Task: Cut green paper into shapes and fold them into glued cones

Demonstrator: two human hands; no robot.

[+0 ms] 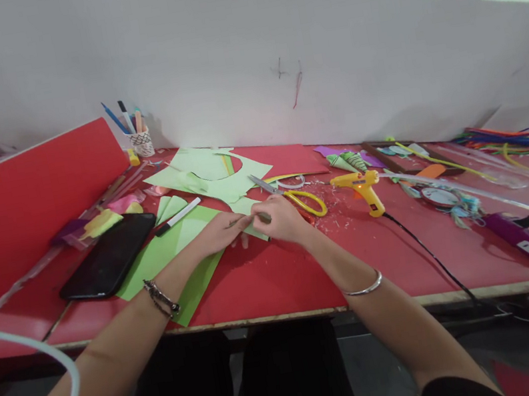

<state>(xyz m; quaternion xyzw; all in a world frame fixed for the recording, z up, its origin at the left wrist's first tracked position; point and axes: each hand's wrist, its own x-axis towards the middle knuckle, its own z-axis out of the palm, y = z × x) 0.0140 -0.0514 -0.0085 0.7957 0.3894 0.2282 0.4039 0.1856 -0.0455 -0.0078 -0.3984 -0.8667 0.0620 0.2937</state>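
Observation:
My left hand [223, 232] and my right hand [282, 217] meet over the middle of the red table. A small piece of light green paper [257, 232] is pinched between the fingertips of both, partly hidden by them. Just beyond my right hand lie scissors [315, 203] with yellow handles, their blades pointing away to the left. Behind the hands is a light green sheet [175, 180] with a large rounded cut-out. Green sheets [198, 289] lie under and beside my left wrist, with a white marker [179, 216] with a black cap on top.
A black phone [109, 257] lies at left, near a standing red board [36, 202]. A patterned pen cup [142, 143] stands by the wall. To the right are a yellow glue gun [367, 189] with a black cord, paper scraps, and colourful pipe cleaners [503, 138].

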